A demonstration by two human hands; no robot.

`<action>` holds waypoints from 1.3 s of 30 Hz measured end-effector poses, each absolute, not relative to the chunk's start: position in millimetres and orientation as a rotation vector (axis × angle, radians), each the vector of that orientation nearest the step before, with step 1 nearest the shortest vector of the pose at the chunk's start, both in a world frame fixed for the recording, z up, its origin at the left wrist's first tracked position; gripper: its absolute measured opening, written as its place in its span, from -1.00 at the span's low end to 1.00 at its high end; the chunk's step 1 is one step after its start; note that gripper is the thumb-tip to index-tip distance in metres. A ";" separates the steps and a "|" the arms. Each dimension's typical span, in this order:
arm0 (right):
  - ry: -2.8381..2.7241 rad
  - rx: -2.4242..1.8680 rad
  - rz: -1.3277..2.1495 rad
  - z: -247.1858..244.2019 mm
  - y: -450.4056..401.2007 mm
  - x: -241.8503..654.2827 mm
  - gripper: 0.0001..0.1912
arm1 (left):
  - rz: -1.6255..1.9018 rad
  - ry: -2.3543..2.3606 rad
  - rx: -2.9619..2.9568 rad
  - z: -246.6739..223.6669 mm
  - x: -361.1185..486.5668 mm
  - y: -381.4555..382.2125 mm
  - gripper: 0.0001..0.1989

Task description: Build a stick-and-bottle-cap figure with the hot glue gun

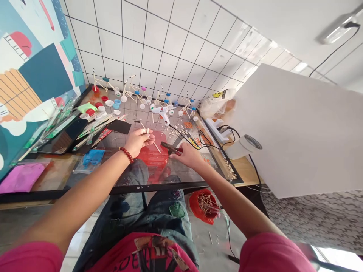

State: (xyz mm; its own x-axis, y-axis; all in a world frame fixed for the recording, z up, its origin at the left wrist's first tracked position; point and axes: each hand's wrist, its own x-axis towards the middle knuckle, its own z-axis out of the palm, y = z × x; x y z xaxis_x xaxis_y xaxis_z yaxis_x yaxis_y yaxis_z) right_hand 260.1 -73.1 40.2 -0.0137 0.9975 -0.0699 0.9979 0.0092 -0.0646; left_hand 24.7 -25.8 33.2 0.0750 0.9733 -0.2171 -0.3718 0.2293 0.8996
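Note:
My left hand (139, 142), with a red bead bracelet at the wrist, is closed around thin pale wooden sticks (156, 147) above the glass tabletop. Just to its right, my right hand (188, 154) grips dark pliers with red handles (171, 147). The jaws point left toward the end of a stick; whether they touch it I cannot tell. Below both hands lies a translucent red sheet (153, 161). A white glue gun (162, 112) stands behind them, its cord running right.
Several stick figures with coloured caps (143, 99) line the tiled wall. At left are a black phone (64, 136) and a pink packet (24, 176). A jar (244, 146) and power strip (217, 130) stand right; a red bin (204, 206) sits below the table.

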 end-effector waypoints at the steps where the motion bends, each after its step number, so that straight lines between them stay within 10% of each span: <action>1: 2.241 2.205 -0.113 36.8 -76.7 264.6 -0.43 | 1.160 0.981 0.776 32.1 25.6 -26.9 -0.86; 27: 2.330 2.228 -0.279 58.1 65.5 165.3 -0.82 | 1.291 0.887 0.624 13.7 29.0 -17.0 -0.83; 34: 2.485 2.186 -1.878 41.6 -10.5 200.2 -0.76 | 1.233 0.868 0.561 16.2 30.9 -18.4 -0.84; 39: 2.540 2.233 -2.014 21.0 -21.6 191.9 -0.69 | 1.155 0.882 0.638 16.8 31.9 -22.2 -0.75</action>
